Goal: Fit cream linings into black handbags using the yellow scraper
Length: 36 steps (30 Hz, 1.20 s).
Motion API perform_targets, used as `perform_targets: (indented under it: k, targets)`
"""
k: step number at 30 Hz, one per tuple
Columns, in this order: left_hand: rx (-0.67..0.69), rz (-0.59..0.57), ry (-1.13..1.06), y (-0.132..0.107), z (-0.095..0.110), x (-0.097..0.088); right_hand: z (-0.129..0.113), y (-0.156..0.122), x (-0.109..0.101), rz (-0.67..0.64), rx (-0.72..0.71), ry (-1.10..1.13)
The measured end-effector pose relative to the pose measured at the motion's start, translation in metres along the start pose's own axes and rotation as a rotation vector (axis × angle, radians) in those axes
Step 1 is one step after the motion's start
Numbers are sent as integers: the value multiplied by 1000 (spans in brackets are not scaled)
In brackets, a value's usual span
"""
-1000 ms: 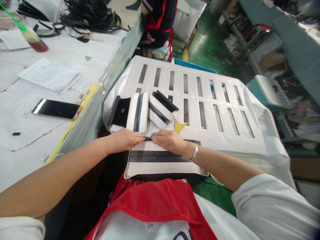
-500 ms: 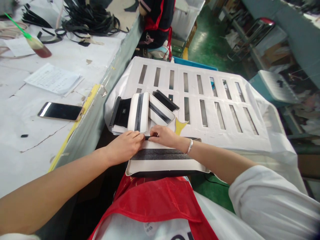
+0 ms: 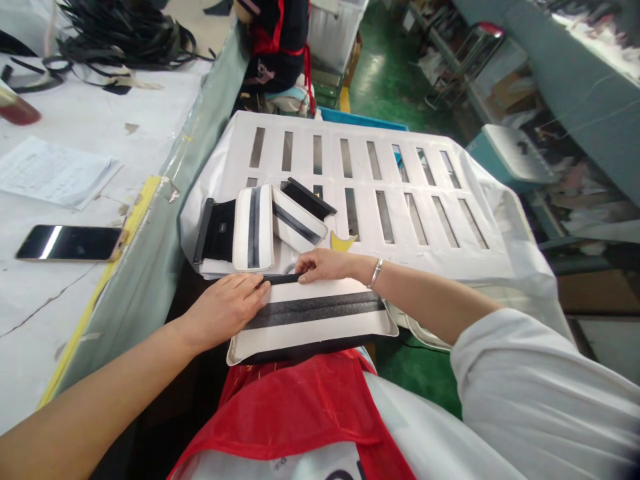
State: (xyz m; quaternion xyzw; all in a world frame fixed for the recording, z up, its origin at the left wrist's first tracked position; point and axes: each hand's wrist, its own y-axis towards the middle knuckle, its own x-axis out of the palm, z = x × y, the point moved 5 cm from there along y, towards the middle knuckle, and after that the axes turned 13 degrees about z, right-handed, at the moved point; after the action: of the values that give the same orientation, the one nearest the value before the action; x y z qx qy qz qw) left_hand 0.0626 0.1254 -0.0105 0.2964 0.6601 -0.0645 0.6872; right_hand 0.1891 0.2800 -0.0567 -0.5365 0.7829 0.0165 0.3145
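A stiff white bag-like piece [image 3: 300, 290] with a dark grey stripe and black edging lies across my lap. The fingers of my left hand [image 3: 233, 308] are closed over its upper left edge; the thumb is hidden. My right hand [image 3: 325, 265] pinches the black strip along its far edge, right of the left hand. Just beyond lie two smaller white striped pieces, one upright [image 3: 245, 233] and one slanted [image 3: 300, 220], each with a black part attached. A yellow scrap [image 3: 343, 243] is near my right hand.
The white slotted stand [image 3: 420, 257] extends away to the right. On the left table [image 3: 45, 320] are a phone [image 3: 70, 242], papers [image 3: 50, 170] and a heap of black strips [image 3: 130, 37]. A person in dark clothes [image 3: 280, 40] sits beyond the table.
My view has shifted right, so most things appear farther left. My left hand has slid left along the far edge, and the gap between my hands is wider. The striped piece tilts slightly more.
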Motion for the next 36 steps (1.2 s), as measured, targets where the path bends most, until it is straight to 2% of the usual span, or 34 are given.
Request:
perform_targets:
  k: [7, 11, 15, 23, 28, 31, 34, 36]
  targets:
    - [-19, -8, -96, -7, -8, 4, 25, -18, -20, -41, 102, -4]
    - [-18, 67, -111, -9, -9, 6, 33, -33, -33, -50, 189, -5]
    - [5, 126, -106, -10, -10, 8, 38, -42, -41, -31, 213, -39]
    - [40, 119, -100, -10, -9, 7, 58, -63, -56, 10, 177, -132]
    - [-6, 95, -95, -8, -11, 8, 71, -66, -61, -45, 279, -62]
    - [-82, 40, -66, -5, -7, 6, 65, -64, -62, -57, 315, -63]
    - [-133, 19, -17, 2, 5, 0, 48, -63, -61, -76, 223, -153]
    - [-156, 7, -6, 8, 11, 0, 46, -62, -61, -62, 188, -218]
